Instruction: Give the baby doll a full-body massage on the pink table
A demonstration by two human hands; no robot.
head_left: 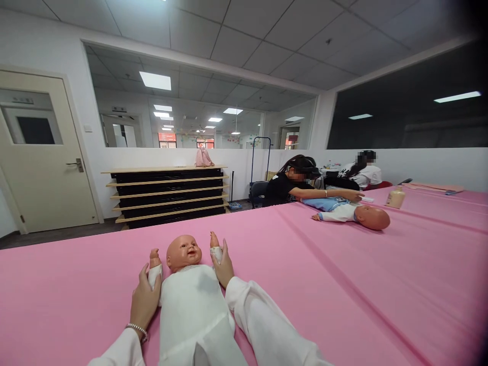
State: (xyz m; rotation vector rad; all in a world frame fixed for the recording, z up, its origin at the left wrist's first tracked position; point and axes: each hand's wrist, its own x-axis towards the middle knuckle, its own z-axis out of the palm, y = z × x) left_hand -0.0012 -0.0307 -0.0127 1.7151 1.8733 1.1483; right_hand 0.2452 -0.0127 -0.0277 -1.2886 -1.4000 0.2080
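Note:
A baby doll point(194, 300) with a bare plastic head and a white cloth body lies face up on the pink-covered table, its head away from me. Around the doll's arm on the left side, my left hand point(146, 299) is closed, a beaded bracelet on the wrist. My right hand point(224, 265) grips the doll's other arm near the white cuff, thumb and fingers on either side of it. Both small plastic doll hands stick up past my fingers. The doll's legs run out of view at the bottom.
Across the pink tabletop point(305, 284), a person in black point(280, 188) reaches over a second doll point(371, 217) in blue and white. A bottle point(395, 197) stands past it. Another person point(362, 173) sits farther back. Stacked boards point(171, 190) and a door point(46, 152) are beyond the table.

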